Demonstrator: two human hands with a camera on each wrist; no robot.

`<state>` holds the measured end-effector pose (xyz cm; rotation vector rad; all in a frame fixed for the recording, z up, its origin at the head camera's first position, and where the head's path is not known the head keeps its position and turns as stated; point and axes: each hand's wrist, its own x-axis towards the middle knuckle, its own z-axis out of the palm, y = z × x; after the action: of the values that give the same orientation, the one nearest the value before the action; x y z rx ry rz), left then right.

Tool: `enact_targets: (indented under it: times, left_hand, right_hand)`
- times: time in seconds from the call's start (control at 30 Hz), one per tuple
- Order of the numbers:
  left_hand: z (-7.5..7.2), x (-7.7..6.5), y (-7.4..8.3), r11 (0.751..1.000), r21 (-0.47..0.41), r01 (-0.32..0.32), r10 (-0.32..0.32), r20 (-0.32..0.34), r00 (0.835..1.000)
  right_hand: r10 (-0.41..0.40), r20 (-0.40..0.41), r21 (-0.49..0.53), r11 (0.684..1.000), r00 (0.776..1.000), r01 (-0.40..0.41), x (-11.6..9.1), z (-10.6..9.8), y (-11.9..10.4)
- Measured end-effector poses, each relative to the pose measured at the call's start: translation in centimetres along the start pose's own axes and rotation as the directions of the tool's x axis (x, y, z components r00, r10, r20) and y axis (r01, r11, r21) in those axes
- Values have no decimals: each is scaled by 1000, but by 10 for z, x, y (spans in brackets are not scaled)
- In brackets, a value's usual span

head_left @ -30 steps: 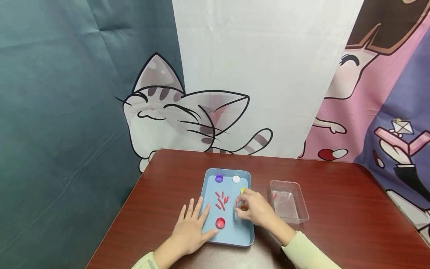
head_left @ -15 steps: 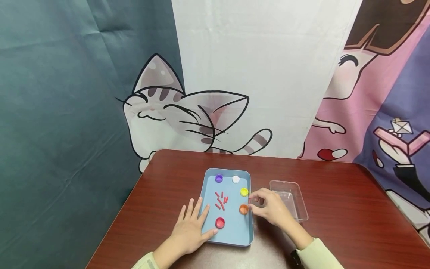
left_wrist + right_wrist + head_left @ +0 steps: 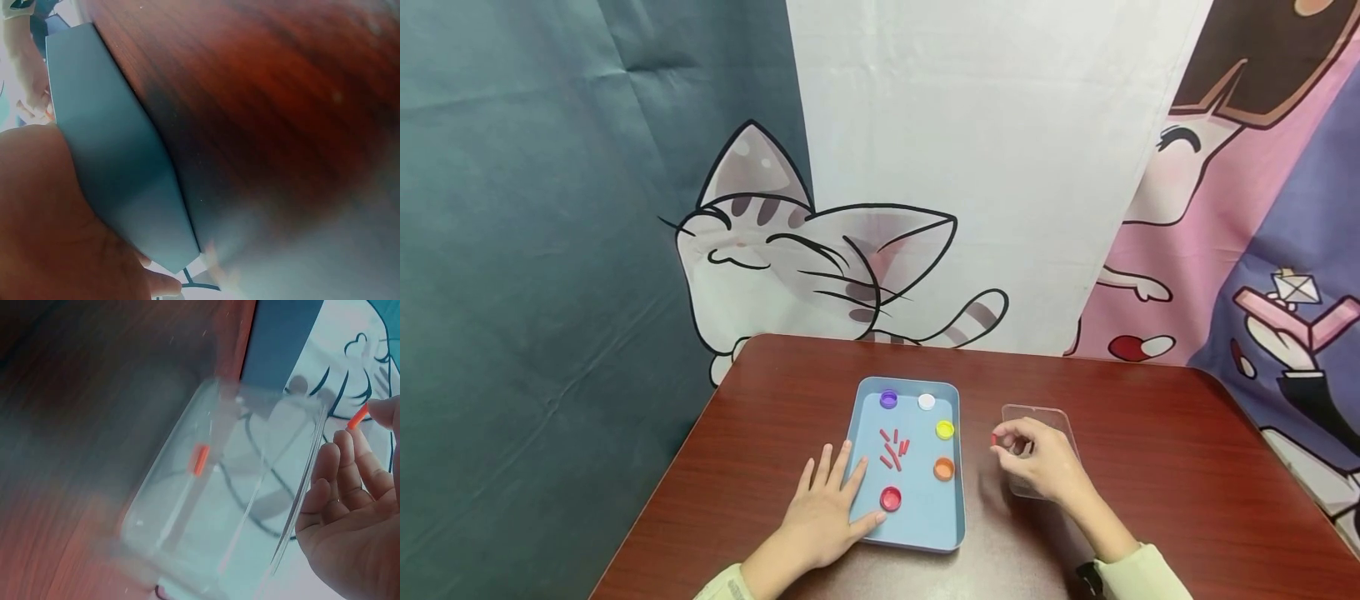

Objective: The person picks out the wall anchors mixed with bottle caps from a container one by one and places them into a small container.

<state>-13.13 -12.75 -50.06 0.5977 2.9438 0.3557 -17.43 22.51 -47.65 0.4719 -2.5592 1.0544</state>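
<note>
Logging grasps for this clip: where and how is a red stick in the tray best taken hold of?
Probably across its narrow width near the middle, pinched from above: each red stick there is slim and lies flat in the tray. Coming in from the right looks better, since the left hand covers part of the left edge.

Reddish-brown wood-grain table (image 3: 1172,475), blue tray (image 3: 917,525), clear plastic box (image 3: 1051,417) beside it.
</note>
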Motion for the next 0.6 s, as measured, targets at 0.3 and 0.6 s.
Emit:
enact_targets:
  times: [0.3, 0.6]
  left_hand:
    - [0, -1, 0, 1000, -3, 2, -2, 7, 1000]
    - [0, -1, 0, 1000, -4, 2, -2, 11, 1000]
  right_hand:
    - [65, -41, -17, 998, 997, -65, -5, -24, 16]
    - [93, -59, -43, 995, 994, -95, -6, -42, 32]
